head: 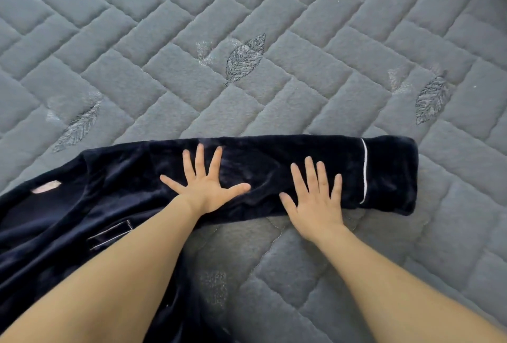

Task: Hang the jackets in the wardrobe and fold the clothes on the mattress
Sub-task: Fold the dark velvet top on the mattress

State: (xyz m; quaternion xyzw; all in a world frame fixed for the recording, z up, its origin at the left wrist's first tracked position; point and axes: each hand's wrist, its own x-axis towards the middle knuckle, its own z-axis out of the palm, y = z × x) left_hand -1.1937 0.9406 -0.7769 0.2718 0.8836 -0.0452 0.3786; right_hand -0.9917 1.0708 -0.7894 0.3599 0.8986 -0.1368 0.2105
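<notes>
Navy fleece top (109,205) lies on the grey quilted mattress (247,41), body bunched at lower left, one sleeve (274,167) laid straight out to the right, white-piped cuff (389,172) at the far end.

Left hand (205,189): fingers spread, palm flat on mid-sleeve. Right hand (315,205): flat too, fingers straight, nearer the cuff, heel of the palm on the sleeve's near edge. Neither grip holds fabric, both just press.

Step looks like smoothing the sleeve before folding it in. To do it well:
- stroke outward toward the cuff, not inward, so wrinkles leave at the end
- keep left hand as anchor while right sweeps
- plush fabric likely drags and rucks, so use light pressure
- flatten the bunched body before folding the sleeve across, else the fold goes lumpy

No jackets or wardrobe in view.
</notes>
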